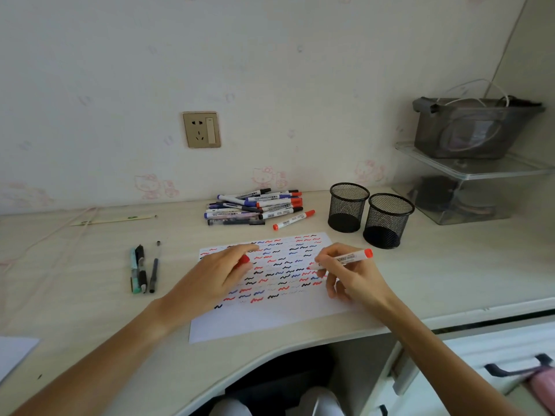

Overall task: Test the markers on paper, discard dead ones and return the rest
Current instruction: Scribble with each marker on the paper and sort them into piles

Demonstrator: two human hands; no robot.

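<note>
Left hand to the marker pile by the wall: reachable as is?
Probably yes. The left hand holds only a red cap on the paper, and the desk between it and the marker pile is bare.

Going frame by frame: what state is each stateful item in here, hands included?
Red marker: uncapped, tip on the paper.
Red cap: off, held in the left hand.
Right hand: grips the red marker.
Left hand: rests on the paper, holds the cap.
Paper: flat, upper part covered in squiggles.
Two mesh cups: upright, appear empty.
Marker pile: capped, lying flat.
</note>
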